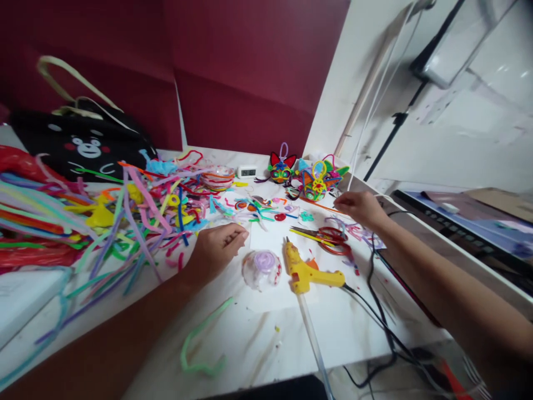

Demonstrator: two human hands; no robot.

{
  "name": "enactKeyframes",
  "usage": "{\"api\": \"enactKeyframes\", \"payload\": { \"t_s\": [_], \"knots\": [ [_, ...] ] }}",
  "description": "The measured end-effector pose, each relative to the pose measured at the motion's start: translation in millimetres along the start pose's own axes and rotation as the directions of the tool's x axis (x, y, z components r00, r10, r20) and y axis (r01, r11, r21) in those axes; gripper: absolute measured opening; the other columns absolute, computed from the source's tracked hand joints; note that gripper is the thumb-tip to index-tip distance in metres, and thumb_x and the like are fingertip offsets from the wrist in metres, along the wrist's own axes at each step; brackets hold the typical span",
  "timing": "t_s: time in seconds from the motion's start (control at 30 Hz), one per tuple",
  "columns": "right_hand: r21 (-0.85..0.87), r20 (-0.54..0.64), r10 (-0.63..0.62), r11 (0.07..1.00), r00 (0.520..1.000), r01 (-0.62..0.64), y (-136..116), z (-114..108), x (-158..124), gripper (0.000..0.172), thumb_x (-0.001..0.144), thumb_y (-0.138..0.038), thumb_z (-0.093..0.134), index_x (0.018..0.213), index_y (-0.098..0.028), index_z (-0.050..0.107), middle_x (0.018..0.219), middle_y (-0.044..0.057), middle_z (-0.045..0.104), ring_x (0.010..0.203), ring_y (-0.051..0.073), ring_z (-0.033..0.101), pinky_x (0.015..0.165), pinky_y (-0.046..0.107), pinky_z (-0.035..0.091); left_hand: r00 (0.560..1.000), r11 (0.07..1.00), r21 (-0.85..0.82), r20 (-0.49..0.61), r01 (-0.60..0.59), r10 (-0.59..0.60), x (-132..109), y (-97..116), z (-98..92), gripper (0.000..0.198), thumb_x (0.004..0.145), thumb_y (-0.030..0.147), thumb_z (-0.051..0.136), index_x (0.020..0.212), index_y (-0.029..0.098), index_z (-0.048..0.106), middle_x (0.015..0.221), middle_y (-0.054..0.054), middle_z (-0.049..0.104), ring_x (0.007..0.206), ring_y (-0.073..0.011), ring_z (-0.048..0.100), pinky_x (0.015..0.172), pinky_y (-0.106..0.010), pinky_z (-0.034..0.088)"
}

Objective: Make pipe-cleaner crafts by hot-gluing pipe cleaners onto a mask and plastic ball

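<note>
In the head view, the left hand [219, 247] is loosely curled over the white table [245, 355] – I can't tell if it holds anything. Just beside it sits a little round thing with a purple top [263, 266], next to a yellow glue gun [306, 273]. The right hand [363, 208] has its fingers close together, near an orange fuzzy stick [320, 206] – I can't tell if it grips it. Red-handled scissors [333, 234] lie behind the glue gun.

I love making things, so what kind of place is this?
It looks like a craft table, maybe in a home or small workshop. It holds a yellow hot glue gun, scissors and lots of colourful pipe cleaners.
</note>
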State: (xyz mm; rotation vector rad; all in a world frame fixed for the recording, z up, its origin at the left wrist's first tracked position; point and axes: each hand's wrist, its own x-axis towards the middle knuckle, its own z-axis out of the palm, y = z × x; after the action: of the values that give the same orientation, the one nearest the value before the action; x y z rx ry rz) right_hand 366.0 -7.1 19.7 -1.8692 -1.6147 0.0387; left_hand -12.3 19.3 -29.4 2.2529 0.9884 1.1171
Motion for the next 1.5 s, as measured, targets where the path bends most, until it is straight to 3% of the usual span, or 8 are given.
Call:
{"api": "enactKeyframes", "payload": {
  "t_s": [0.13,0.33,0.47,0.57,0.8,1.07,1.33,1.5],
  "knots": [
    [0.097,0.176,-0.172,0.983,0.969,0.157,-54.3,46.5,17.9,0.015,0.079,-0.026,0.061,0.08,-0.016,0.072,0.068,0.004,0.072,0.061,0.016,0.066,0.054,0.024,0.048,0.998,0.994,0.096,0.04,-0.042,0.039,-0.5,-2.9,-0.3,0.028,0.088,0.034,0.049,0.071,0.017,0.064,0.056,0.001,0.064,0.05,-0.0112,0.058,0.051,-0.019,0.041],
    [0.074,0.375,-0.352,0.933,0.857,0.351,-135.0,123.6,52.4,0.009,0.083,-0.017,0.065,0.089,-0.014,0.07,0.088,0.004,0.073,0.081,0.016,0.068,0.076,0.029,0.053,0.996,0.98,0.181,0.06,-0.082,0.072,-1.0,-6.5,0.8,0.025,0.087,0.028,0.05,0.069,0.017,0.064,0.056,0.0,0.063,0.052,-0.0117,0.057,0.055,-0.021,0.039],
    [-0.006,0.468,-0.383,0.9,0.796,0.436,-165.3,160.2,74.2,0.023,0.092,-0.03,0.059,0.109,-0.015,0.063,0.115,0.007,0.064,0.102,0.02,0.063,0.089,0.042,0.052,0.993,0.97,0.22,0.075,-0.104,0.089,-1.9,-7.6,1.6,0.023,0.087,0.026,0.05,0.073,0.017,0.066,0.062,-0.002,0.066,0.055,-0.013,0.059,0.057,-0.022,0.039],
    [-0.055,0.545,-0.372,0.879,0.752,0.474,-174.1,178.7,84.9,0.027,0.092,-0.032,0.059,0.115,-0.016,0.06,0.12,0.008,0.061,0.105,0.022,0.061,0.089,0.043,0.052,0.991,0.963,0.241,0.083,-0.118,0.1,-2.8,-8.8,2.5,0.023,0.088,0.024,0.049,0.076,0.016,0.067,0.066,-0.004,0.068,0.058,-0.0136,0.06,0.058,-0.023,0.04],
    [-0.125,0.617,-0.321,0.862,0.718,0.492,-175.3,186.4,94.1,0.027,0.092,-0.032,0.059,0.114,-0.016,0.061,0.115,0.007,0.063,0.099,0.021,0.063,0.085,0.041,0.054,0.989,0.959,0.252,0.099,-0.133,0.111,-4.7,-11.6,4.4,0.024,0.088,0.02,0.049,0.074,0.016,0.067,0.07,-0.005,0.07,0.064,-0.0154,0.064,0.061,-0.024,0.041],
    [-0.145,0.551,-0.274,0.899,0.788,0.414,-167.1,172.7,98.7,0.027,0.092,-0.032,0.058,0.114,-0.016,0.06,0.118,0.007,0.061,0.102,0.021,0.062,0.086,0.042,0.053,0.989,0.956,0.259,0.09,-0.136,0.117,-5.1,-13.0,6.1,0.023,0.087,0.018,0.05,0.072,0.015,0.067,0.068,-0.005,0.069,0.063,-0.0149,0.064,0.06,-0.023,0.041],
    [0.08,0.56,-0.304,0.946,0.771,0.315,-218.7,202.7,75.3,0.024,0.093,-0.035,0.057,0.107,-0.016,0.063,0.111,0.007,0.064,0.095,0.019,0.063,0.083,0.037,0.054,0.988,0.955,0.265,0.109,-0.133,0.107,-5.1,-14.9,7.1,0.022,0.088,0.021,0.05,0.074,0.017,0.066,0.072,-0.005,0.071,0.068,-0.0157,0.066,0.065,-0.024,0.044],
    [0.256,0.553,-0.274,0.955,0.787,0.152,-222.8,212.9,79.4,0.02,0.093,-0.031,0.058,0.105,-0.017,0.064,0.112,0.008,0.064,0.095,0.018,0.063,0.081,0.033,0.054,0.989,0.961,0.251,0.122,-0.116,0.087,-4.9,-13.8,5.7,0.023,0.088,0.022,0.049,0.074,0.016,0.067,0.074,-0.006,0.071,0.068,-0.0167,0.066,0.065,-0.025,0.044]
  ]
}}
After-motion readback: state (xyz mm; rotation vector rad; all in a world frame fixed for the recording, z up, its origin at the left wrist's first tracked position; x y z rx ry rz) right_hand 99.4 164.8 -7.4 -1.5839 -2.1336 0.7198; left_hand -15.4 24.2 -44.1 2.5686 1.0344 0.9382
